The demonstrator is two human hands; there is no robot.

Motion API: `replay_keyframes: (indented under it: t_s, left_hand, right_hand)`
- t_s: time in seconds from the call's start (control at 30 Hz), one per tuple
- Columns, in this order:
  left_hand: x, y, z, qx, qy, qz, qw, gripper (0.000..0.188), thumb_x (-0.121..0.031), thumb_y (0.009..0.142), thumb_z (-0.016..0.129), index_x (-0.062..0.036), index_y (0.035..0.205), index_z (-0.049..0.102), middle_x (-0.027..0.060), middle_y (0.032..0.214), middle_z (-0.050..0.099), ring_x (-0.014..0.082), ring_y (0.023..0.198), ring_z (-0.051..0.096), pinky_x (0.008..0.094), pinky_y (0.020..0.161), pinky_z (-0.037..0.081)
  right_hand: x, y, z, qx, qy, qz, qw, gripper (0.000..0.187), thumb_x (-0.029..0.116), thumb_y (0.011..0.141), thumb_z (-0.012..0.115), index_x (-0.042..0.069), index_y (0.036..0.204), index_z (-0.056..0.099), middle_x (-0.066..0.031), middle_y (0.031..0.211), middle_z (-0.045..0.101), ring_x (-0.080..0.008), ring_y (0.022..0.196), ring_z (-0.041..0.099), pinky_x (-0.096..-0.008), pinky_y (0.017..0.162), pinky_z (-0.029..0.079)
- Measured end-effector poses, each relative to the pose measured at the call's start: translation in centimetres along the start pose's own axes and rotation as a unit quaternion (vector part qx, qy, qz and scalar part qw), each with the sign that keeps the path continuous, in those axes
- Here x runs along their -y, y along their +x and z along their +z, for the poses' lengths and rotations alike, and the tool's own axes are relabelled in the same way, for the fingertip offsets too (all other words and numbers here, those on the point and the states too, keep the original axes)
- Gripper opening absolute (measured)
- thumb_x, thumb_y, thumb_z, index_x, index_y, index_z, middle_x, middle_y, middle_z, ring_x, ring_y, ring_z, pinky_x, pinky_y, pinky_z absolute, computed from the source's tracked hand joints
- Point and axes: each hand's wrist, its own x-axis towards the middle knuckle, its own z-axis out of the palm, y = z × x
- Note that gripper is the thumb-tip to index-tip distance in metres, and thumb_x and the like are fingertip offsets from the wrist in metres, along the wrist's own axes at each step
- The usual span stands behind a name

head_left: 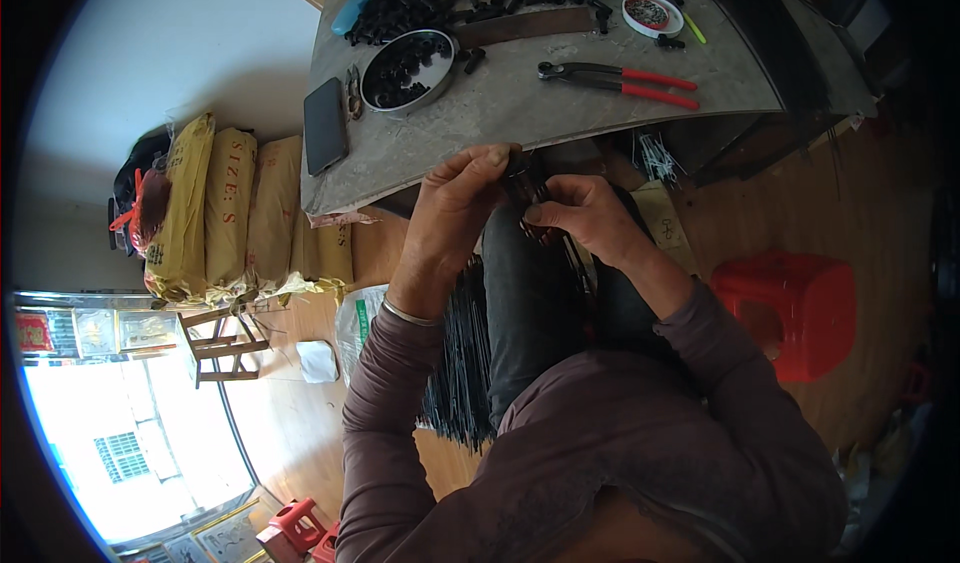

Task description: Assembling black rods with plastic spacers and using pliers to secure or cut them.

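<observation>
My left hand (458,195), with a bracelet on its wrist, pinches the upper end of a dark cylindrical part (521,175) just past the table's front edge. Close beside it, my right hand (592,219) is closed, thumb and fingertips pressed on the lower side of the same part. Thin dark rods run down from the part between my legs. The exact kind of the part is too dark to make out, and my fingers hide some of it. On the table above lie pincers (618,81) with red handles.
The grey table (490,128) carries a round bowl (408,71) of black fittings, a phone (325,126), a loose heap of black parts (415,3) and a small dish (652,13). Black rods (458,363) stand by my leg. A red stool (790,313) is at right, yellow sacks (230,203) at left.
</observation>
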Motion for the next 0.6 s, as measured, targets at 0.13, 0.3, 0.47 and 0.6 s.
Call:
replay_keyframes:
  t_s: [0.13, 0.3, 0.47, 0.6]
  left_hand:
    - [-0.2, -0.1, -0.1, -0.027, 0.13, 0.025, 0.991, 0.024, -0.022, 0.092, 0.063, -0.0026, 0.105, 0.068, 0.002, 0.089, 0.067, 0.0083, 0.077, 0.059, 0.0217, 0.07, 0.047]
    - [0.1, -0.4, 1.3, -0.044, 0.181, 0.065, 0.98, 0.026, -0.024, 0.093, 0.062, -0.0023, 0.107, 0.068, 0.0017, 0.089, 0.067, 0.0056, 0.077, 0.058, 0.0199, 0.067, 0.044]
    - [1.6, -0.8, 1.2, -0.039, 0.2, 0.148, 0.968, 0.028, -0.015, 0.088, 0.067, -0.0018, 0.113, 0.065, 0.0025, 0.097, 0.066, 0.0084, 0.086, 0.06, 0.023, 0.081, 0.047]
    - [2.0, -1.1, 1.6, -0.036, 0.2, 0.168, 0.965, 0.03, -0.01, 0.087, 0.067, -0.0014, 0.115, 0.063, 0.0032, 0.101, 0.065, 0.0091, 0.087, 0.06, 0.0238, 0.083, 0.047]
  right_hand:
    - [0.3, -0.2, 0.1, -0.014, -0.002, 0.017, 1.0, 0.013, 0.012, 0.084, 0.069, 0.001, 0.09, 0.064, -0.004, 0.078, 0.066, -0.0094, 0.069, 0.061, -0.0238, 0.063, 0.048]
    - [0.0, -0.3, 0.1, -0.033, 0.001, 0.003, 0.999, 0.013, 0.013, 0.083, 0.07, 0.002, 0.087, 0.065, -0.0024, 0.075, 0.064, -0.008, 0.066, 0.059, -0.0228, 0.06, 0.046]
    - [0.2, -0.5, -0.2, -0.038, 0.015, 0.004, 0.999, 0.011, 0.01, 0.085, 0.068, 0.002, 0.091, 0.064, -0.0038, 0.079, 0.066, -0.0093, 0.069, 0.061, -0.0241, 0.063, 0.048]
    - [0.4, -1.0, 0.0, -0.025, 0.009, -0.009, 1.0, 0.011, 0.012, 0.086, 0.066, 0.002, 0.09, 0.063, -0.0021, 0.078, 0.063, -0.0082, 0.069, 0.059, -0.0235, 0.064, 0.047]
